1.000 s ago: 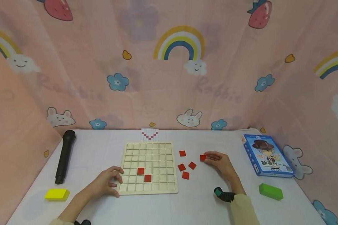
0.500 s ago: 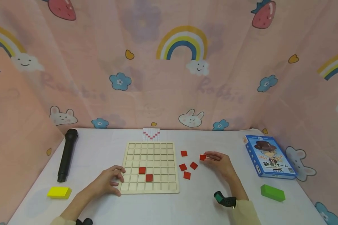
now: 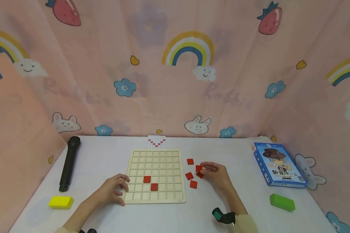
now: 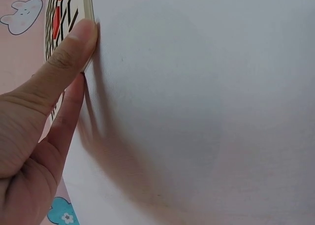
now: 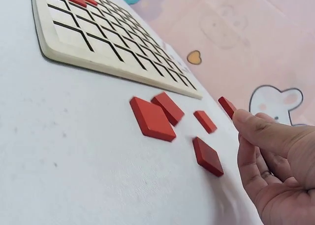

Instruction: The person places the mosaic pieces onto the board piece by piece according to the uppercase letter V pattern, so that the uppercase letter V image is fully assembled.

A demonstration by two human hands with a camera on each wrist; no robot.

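A wooden grid board (image 3: 156,158) lies mid-table with two red tiles (image 3: 147,179) in its lower rows. My left hand (image 3: 119,191) rests on the board's near left corner; in the left wrist view the thumb (image 4: 74,52) presses against the board's edge (image 4: 88,3). Several loose red tiles (image 3: 189,175) lie right of the board. My right hand (image 3: 202,168) hovers over them and pinches one red tile (image 3: 199,168) at its fingertips. The right wrist view shows that tile (image 5: 227,107) raised at the fingertips (image 5: 246,119), above the loose tiles (image 5: 151,118).
A black cylinder (image 3: 69,161) and a yellow block (image 3: 60,202) lie at the left. At the right are a blue box (image 3: 277,165) and a green block (image 3: 282,202). A pattern card (image 3: 156,141) lies behind the board. Pink curtains enclose the table.
My right hand has moved left, carrying the red tile from the far right over to the cluster of loose tiles. The left hand has stayed on the board's corner.
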